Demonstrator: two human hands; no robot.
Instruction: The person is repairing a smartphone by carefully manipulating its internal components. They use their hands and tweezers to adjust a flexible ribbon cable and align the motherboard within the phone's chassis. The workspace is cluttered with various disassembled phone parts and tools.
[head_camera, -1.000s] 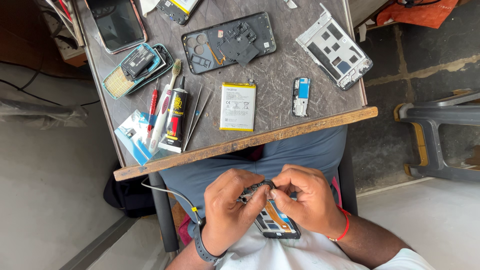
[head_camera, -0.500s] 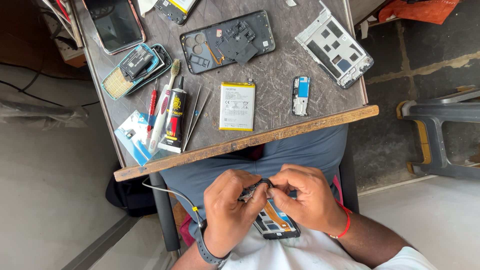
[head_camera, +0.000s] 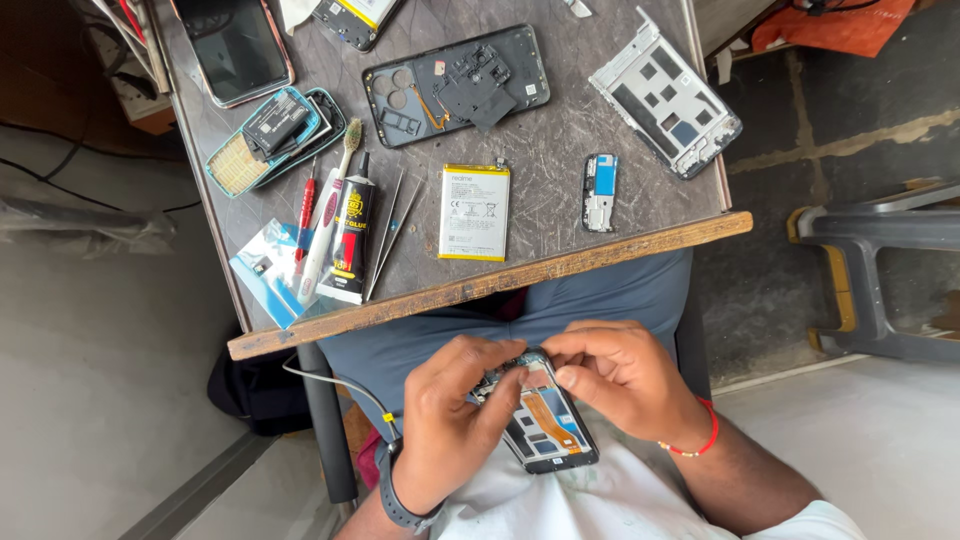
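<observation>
Opened phone (head_camera: 545, 425) held in the lap, below the table (head_camera: 560, 265) edge, its inner parts facing up. Left hand (head_camera: 450, 420) clamped on the phone's left side, thumb and fingers pressing its top edge. Right hand (head_camera: 620, 375) closed on the top right corner, fingertips pinching there. Compared with 1 second ago: both hands in nearly the same place, the fingertips drawn slightly closer together over the phone's top end, so fine work apparently continuing at that one spot. Untouched on the table: battery (head_camera: 475, 212), glue tube (head_camera: 350, 240), tweezers (head_camera: 392, 230), toothbrush (head_camera: 325, 220), back cover (head_camera: 455, 85), metal frame (head_camera: 665, 95).
</observation>
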